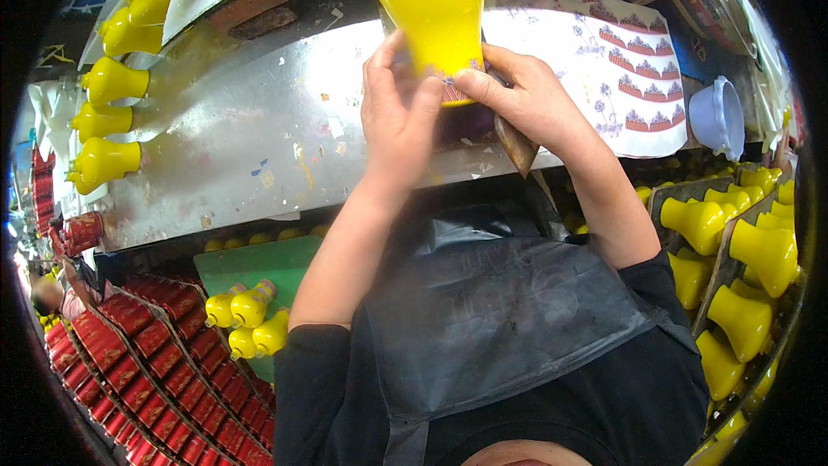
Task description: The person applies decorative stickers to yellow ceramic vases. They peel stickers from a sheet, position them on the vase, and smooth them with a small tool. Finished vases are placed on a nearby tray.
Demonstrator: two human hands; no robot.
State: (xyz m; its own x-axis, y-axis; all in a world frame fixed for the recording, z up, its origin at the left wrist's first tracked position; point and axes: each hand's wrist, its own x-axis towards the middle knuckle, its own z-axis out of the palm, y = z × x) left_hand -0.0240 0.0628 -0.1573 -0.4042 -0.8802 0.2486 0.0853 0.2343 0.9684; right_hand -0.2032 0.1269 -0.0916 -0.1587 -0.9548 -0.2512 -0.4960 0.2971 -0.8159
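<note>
The vase is over the metal table, patterned end toward the person, the right hand closed round that end, thumb against it, and the left hand half-curled at the other side (too blurred to tell whether it grips), near a printed sheet.

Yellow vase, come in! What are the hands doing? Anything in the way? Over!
Right hand gripping yellow vase near its patterned end. Left hand blurred, at its side. Printed sheet to the right, apparently not in the way.
</note>
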